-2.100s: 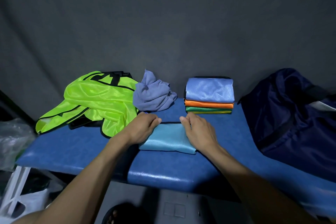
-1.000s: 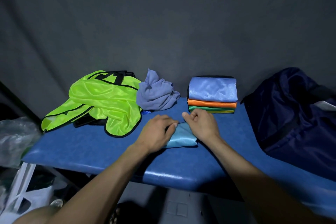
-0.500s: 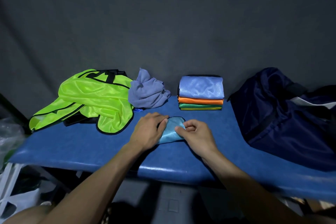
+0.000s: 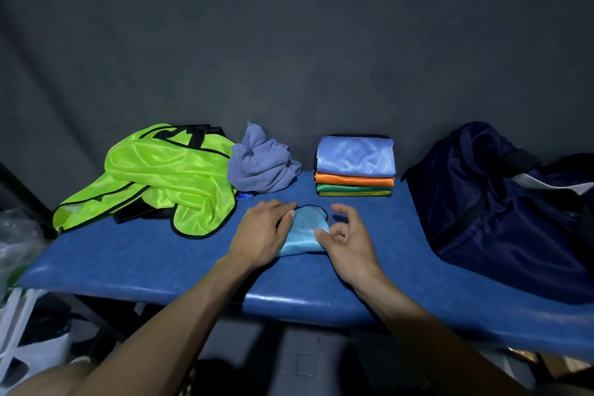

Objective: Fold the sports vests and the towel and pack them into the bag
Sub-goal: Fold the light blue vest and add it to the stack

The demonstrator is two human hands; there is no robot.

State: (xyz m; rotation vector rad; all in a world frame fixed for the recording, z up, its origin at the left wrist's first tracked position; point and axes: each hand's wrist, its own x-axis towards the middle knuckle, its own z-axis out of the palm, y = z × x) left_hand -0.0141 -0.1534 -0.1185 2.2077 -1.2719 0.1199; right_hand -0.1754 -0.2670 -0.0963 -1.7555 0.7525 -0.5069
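A light blue vest (image 4: pixel 305 231), folded small, lies on the blue padded table (image 4: pixel 160 254) in front of me. My left hand (image 4: pixel 262 231) rests on its left side, fingers laid over the cloth. My right hand (image 4: pixel 345 236) is at its right edge, thumb touching the fabric, fingers loosely curled above the table. Behind it stands a stack of folded vests (image 4: pixel 355 165), blue on top, then orange, green and yellow. Unfolded neon green vests (image 4: pixel 160 177) lie at the left. A crumpled grey-blue towel (image 4: pixel 260 167) sits beside them. The dark navy bag (image 4: pixel 501 202) stands at the right.
A dark curtain hangs right behind the table. Plastic bags (image 4: pixel 16 235) and a white frame (image 4: pixel 16 315) sit low on the left, below the table's edge. The table's front strip between my arms is bare.
The light blue vest has been folded from a wide rectangle into a small packet. My right hand has opened and lifted its fingers off the cloth; my left hand stays on it.
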